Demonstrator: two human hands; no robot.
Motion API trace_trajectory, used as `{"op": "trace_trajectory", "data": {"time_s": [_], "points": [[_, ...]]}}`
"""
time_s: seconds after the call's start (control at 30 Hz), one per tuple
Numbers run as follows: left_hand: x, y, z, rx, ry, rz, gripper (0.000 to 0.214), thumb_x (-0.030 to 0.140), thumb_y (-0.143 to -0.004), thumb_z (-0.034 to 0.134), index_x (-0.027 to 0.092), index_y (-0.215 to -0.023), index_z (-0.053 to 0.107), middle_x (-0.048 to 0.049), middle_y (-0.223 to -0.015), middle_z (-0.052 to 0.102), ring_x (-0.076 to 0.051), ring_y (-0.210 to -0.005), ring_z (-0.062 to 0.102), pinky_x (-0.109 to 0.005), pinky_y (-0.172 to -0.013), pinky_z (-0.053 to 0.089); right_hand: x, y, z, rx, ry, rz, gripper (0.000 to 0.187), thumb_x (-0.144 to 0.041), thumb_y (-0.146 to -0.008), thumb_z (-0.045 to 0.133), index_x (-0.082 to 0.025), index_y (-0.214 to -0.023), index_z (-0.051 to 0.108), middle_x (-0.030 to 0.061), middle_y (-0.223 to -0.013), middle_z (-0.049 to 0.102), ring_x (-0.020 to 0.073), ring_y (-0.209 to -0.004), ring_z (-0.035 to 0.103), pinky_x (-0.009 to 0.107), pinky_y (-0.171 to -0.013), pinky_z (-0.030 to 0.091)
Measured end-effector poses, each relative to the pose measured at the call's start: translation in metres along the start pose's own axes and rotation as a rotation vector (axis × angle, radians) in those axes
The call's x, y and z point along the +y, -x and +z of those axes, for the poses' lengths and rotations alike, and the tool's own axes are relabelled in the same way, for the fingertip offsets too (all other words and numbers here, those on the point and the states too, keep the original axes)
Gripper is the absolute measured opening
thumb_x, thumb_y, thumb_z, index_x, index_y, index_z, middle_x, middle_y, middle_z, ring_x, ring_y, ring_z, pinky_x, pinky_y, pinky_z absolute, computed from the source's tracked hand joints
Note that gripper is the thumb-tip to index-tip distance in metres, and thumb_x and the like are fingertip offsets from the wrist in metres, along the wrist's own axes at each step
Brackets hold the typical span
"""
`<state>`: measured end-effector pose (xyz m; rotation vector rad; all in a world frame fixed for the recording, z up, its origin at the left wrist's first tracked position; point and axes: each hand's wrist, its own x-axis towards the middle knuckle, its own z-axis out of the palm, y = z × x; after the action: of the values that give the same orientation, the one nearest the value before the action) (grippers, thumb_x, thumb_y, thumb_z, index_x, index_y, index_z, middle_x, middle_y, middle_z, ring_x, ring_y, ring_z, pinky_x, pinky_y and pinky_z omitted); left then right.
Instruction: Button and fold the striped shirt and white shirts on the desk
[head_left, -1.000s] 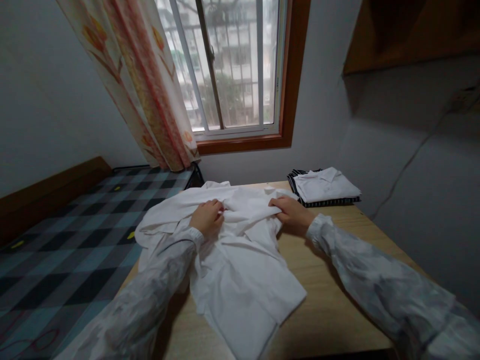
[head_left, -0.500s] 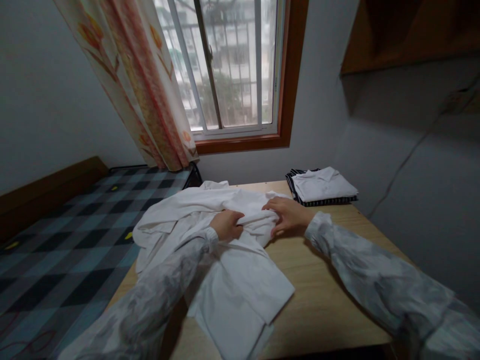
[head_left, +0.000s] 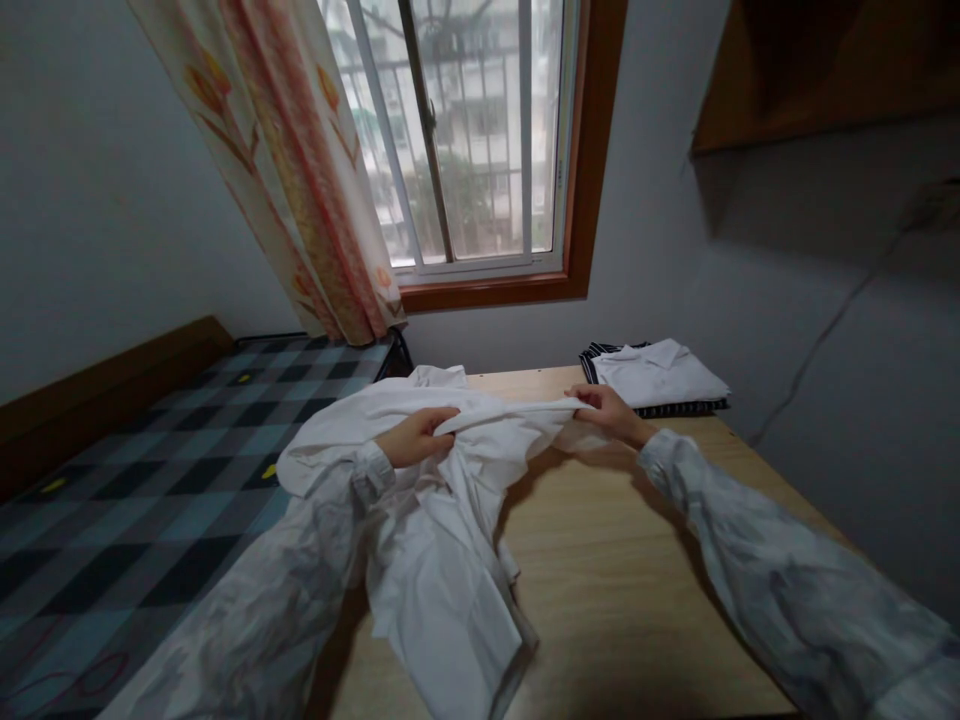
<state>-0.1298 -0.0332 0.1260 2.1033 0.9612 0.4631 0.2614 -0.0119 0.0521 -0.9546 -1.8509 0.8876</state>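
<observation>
A white shirt (head_left: 450, 530) hangs from both my hands above the wooden table (head_left: 637, 590). My left hand (head_left: 409, 440) is closed on a bunched fold of it near the middle. My right hand (head_left: 609, 412) pinches its upper edge further right, and the cloth is stretched between the two. The shirt's lower part trails down onto the table's left side. More white cloth (head_left: 352, 425) lies heaped at the table's far left corner.
A folded white shirt on a dark striped garment (head_left: 656, 378) sits at the table's far right. A bed with a checked cover (head_left: 150, 480) adjoins the table on the left. A window and a flowered curtain (head_left: 300, 170) are behind. A grey wall stands close on the right.
Both hands have lifted the shirt off the table and moved apart, pulling its top edge taut. The shirt's lower part has slid left and now hangs instead of lying flat.
</observation>
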Motion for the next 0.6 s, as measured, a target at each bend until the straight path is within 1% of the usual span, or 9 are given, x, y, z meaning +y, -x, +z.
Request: {"op": "trace_trajectory", "data": {"time_s": [0.07, 0.17, 0.23, 0.3, 0.37, 0.4, 0.47, 0.53, 0.6], "points": [[-0.004, 0.0, -0.008, 0.062, -0.05, 0.009, 0.022, 0.04, -0.079, 0.063, 0.019, -0.088, 0.064, -0.0007, -0.086, 0.066, -0.021, -0.086, 0.061, -0.028, -0.081, 0.051, -0.013, 0.0, -0.007, -0.081, -0.144, 0.081, 0.032, -0.049, -0.08, 0.078, -0.02, -0.085, 0.064, 0.0005, -0.08, 0.067, 0.0183, -0.076, 0.062, 0.027, -0.07, 0.05], [-0.01, 0.001, -0.016, 0.168, -0.156, -0.002, 0.017, 0.035, -0.079, 0.057, 0.02, -0.086, 0.061, 0.0008, -0.08, 0.061, -0.019, -0.078, 0.057, -0.027, -0.073, 0.046, -0.027, 0.002, -0.014, -0.239, -0.254, 0.209, 0.046, -0.05, -0.077, 0.085, -0.019, -0.105, 0.067, 0.0014, -0.091, 0.072, 0.0171, -0.077, 0.065, 0.026, -0.069, 0.05], [-0.014, 0.002, -0.018, 0.232, -0.286, -0.023, 0.014, 0.032, -0.079, 0.054, 0.021, -0.087, 0.061, 0.0005, -0.078, 0.061, -0.02, -0.077, 0.057, -0.028, -0.072, 0.044, -0.028, 0.005, -0.014, -0.315, -0.181, 0.224, 0.057, -0.048, -0.072, 0.09, -0.019, -0.117, 0.068, 0.0027, -0.101, 0.075, 0.0192, -0.085, 0.069, 0.027, -0.073, 0.053], [-0.016, 0.003, -0.017, 0.29, -0.435, -0.055, 0.013, 0.029, -0.078, 0.054, 0.023, -0.086, 0.062, -0.0008, -0.08, 0.064, -0.022, -0.079, 0.059, -0.029, -0.073, 0.044, -0.024, 0.008, -0.012, -0.369, -0.021, 0.173, 0.067, -0.043, -0.064, 0.095, -0.021, -0.122, 0.07, 0.003, -0.108, 0.076, 0.0214, -0.093, 0.07, 0.028, -0.078, 0.055], [-0.016, 0.003, -0.015, 0.331, -0.531, -0.085, 0.011, 0.026, -0.079, 0.053, 0.024, -0.086, 0.061, -0.0022, -0.082, 0.066, -0.024, -0.082, 0.062, -0.031, -0.074, 0.043, -0.017, 0.011, -0.009, -0.44, 0.136, 0.134, 0.062, -0.036, -0.06, 0.096, -0.02, -0.116, 0.074, 0.0025, -0.104, 0.078, 0.0216, -0.09, 0.071, 0.027, -0.075, 0.055], [-0.016, 0.003, -0.014, 0.343, -0.546, -0.094, 0.011, 0.026, -0.079, 0.052, 0.024, -0.085, 0.061, -0.0026, -0.083, 0.067, -0.024, -0.082, 0.062, -0.031, -0.074, 0.043, -0.013, 0.012, -0.008, -0.465, 0.195, 0.132, 0.053, -0.033, -0.061, 0.094, -0.019, -0.109, 0.075, 0.0022, -0.097, 0.078, 0.021, -0.084, 0.071, 0.026, -0.071, 0.054], [-0.017, 0.004, -0.014, 0.352, -0.529, -0.098, 0.01, 0.025, -0.08, 0.051, 0.024, -0.084, 0.06, -0.0027, -0.082, 0.068, -0.024, -0.083, 0.062, -0.031, -0.074, 0.043, -0.008, 0.014, -0.009, -0.454, 0.251, 0.154, 0.035, -0.029, -0.063, 0.087, -0.018, -0.094, 0.075, 0.001, -0.083, 0.076, 0.0194, -0.074, 0.068, 0.025, -0.062, 0.05], [-0.02, 0.005, -0.017, 0.354, -0.484, -0.096, 0.011, 0.025, -0.08, 0.049, 0.024, -0.083, 0.06, -0.0023, -0.081, 0.067, -0.024, -0.082, 0.062, -0.031, -0.074, 0.044, -0.005, 0.017, -0.013, -0.399, 0.195, 0.2, 0.028, -0.029, -0.064, 0.083, -0.018, -0.088, 0.074, 0.0006, -0.079, 0.075, 0.0194, -0.07, 0.066, 0.026, -0.06, 0.049], [-0.025, 0.009, -0.024, 0.354, -0.447, -0.097, 0.014, 0.026, -0.08, 0.048, 0.023, -0.084, 0.062, -0.0021, -0.079, 0.066, -0.024, -0.081, 0.06, -0.03, -0.073, 0.044, -0.003, 0.02, -0.019, -0.325, 0.031, 0.251, 0.032, -0.034, -0.064, 0.084, -0.018, -0.09, 0.075, 0.0014, -0.082, 0.077, 0.0212, -0.073, 0.069, 0.028, -0.064, 0.053]]}}
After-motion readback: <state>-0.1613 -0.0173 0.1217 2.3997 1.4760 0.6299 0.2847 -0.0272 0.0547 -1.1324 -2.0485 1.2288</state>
